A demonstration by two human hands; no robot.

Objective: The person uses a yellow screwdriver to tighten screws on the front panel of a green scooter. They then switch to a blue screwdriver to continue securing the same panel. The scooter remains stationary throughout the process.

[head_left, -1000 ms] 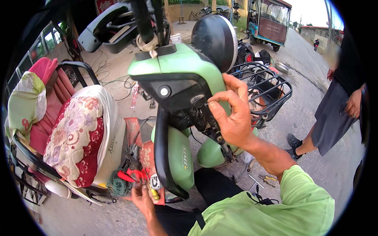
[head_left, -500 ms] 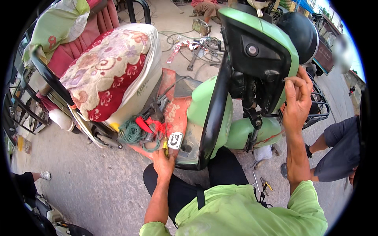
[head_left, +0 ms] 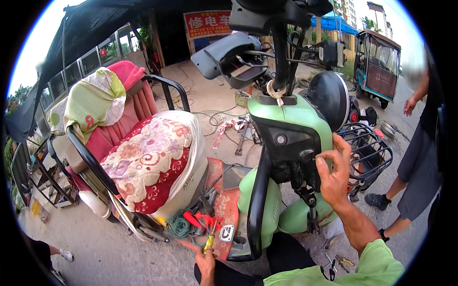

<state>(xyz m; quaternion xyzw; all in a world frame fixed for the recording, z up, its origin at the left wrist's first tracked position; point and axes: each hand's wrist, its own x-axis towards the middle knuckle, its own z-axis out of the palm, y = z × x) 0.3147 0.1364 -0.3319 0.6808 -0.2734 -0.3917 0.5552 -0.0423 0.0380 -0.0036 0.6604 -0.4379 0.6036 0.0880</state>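
My left hand [head_left: 205, 260] grips a yellow-handled screwdriver [head_left: 209, 242] low over the scooter's orange floor mat [head_left: 226, 207], beside tangled green cord [head_left: 178, 226], red items [head_left: 192, 219] and a white U-shaped emblem [head_left: 227, 233]. My right hand [head_left: 334, 174] is at the right edge of the green scooter's front panel [head_left: 285, 117], beside the black lower cover with its round key lock [head_left: 281, 139]. Its thumb and forefinger are curled close together; what lies between them is too small to make out.
A padded seat [head_left: 148, 157] with cloths stands left; a wire basket [head_left: 369, 157] right. A person [head_left: 417, 162] stands at right, another's foot [head_left: 67, 255] at lower left. Pliers [head_left: 343, 261] and cables [head_left: 191, 107] lie on the ground. A three-wheeler [head_left: 377, 66] is parked behind.
My left hand has moved from the red items onto the screwdriver and taken hold of it. The view has swung about; my right hand stays by the panel's edge.
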